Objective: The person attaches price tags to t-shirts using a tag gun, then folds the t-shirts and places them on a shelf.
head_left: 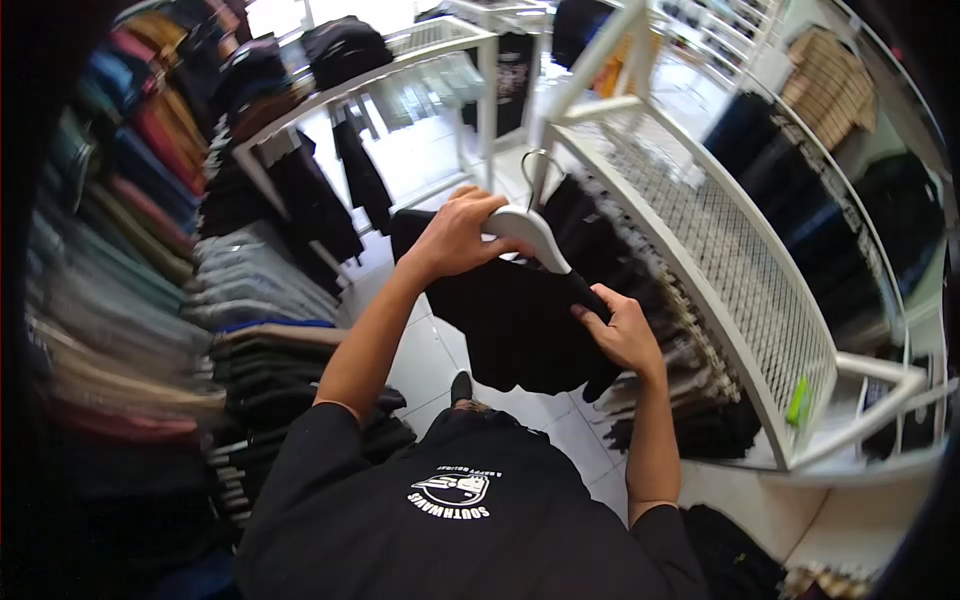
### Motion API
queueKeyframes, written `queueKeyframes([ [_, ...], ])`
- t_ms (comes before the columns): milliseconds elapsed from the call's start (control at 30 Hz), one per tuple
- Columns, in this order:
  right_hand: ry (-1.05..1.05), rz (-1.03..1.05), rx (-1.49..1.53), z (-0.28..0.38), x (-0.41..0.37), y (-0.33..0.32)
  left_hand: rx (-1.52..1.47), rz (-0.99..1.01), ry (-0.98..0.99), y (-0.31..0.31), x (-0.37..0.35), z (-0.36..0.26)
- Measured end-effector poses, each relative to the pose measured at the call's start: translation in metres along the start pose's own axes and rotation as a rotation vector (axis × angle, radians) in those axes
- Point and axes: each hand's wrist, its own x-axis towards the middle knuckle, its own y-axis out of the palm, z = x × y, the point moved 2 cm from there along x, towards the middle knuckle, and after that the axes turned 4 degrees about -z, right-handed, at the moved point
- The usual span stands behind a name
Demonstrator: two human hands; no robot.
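A black garment [520, 330] hangs in front of me on a white hanger [535, 232] with a metal hook; its exact kind is hard to make out. My left hand [460, 235] is closed round the hanger near its middle, thumb on the near side, with dark cloth beneath. My right hand [625, 332] pinches the garment at its right shoulder, by the hanger's end. The garment's lower part drapes down between my forearms.
Hanging clothes [265, 280] line the left side. To the right stands a white metal rack with a mesh top [720, 230], dark clothes hanging under it. Another white rack [370, 75] holds folded black clothes [345, 45] ahead. Pale floor tiles [425, 360] show between.
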Motion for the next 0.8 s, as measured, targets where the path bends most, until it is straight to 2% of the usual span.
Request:
queueKeyframes([
  [33, 0.009, -0.033, -0.009, 0.004, 0.016, 0.015, 0.069, -0.107, -0.025, -0.012, -0.004, 0.010],
  [100, -0.051, -0.031, -0.012, 0.016, 0.046, 0.055, 0.158, -0.472, -0.111, -0.024, -0.016, 0.026],
  [133, -0.029, -0.077, 0.031, 0.018, 0.060, 0.078, 0.167, -0.508, -0.316, -0.026, -0.026, 0.037],
  [167, -0.006, -0.124, 0.074, 0.020, 0.075, 0.101, 0.097, -0.498, -0.471, -0.027, -0.033, 0.047],
  [233, -0.034, -0.088, 0.098, 0.028, 0.099, 0.147, -0.067, -0.308, -0.712, -0.030, -0.046, 0.067],
  [300, -0.006, -0.073, 0.097, 0.045, 0.116, 0.191, -0.098, -0.285, -0.727, -0.029, -0.056, 0.091],
  [400, -0.005, -0.014, 0.266, 0.061, 0.137, 0.237, -0.040, -0.328, -0.796, -0.051, -0.059, 0.119],
  [433, -0.140, 0.022, 0.286, 0.063, 0.147, 0.246, -0.046, -0.358, -0.813, -0.060, -0.060, 0.132],
  [500, -0.078, 0.110, 0.288, 0.070, 0.161, 0.243, 0.038, -0.322, -0.816, -0.080, -0.061, 0.148],
  [567, -0.076, 0.053, 0.320, 0.052, 0.183, 0.243, 0.219, -0.412, -0.650, -0.085, -0.068, 0.168],
  [633, -0.037, -0.075, 0.234, 0.050, 0.195, 0.224, 0.258, -0.419, -0.577, -0.093, -0.063, 0.174],
  [767, -0.191, -0.340, -0.081, 0.033, 0.207, 0.184, 0.303, -0.404, -0.378, -0.102, -0.043, 0.164],
  [800, -0.272, -0.419, -0.131, 0.031, 0.209, 0.174, 0.275, -0.380, -0.400, -0.110, -0.034, 0.148],
])
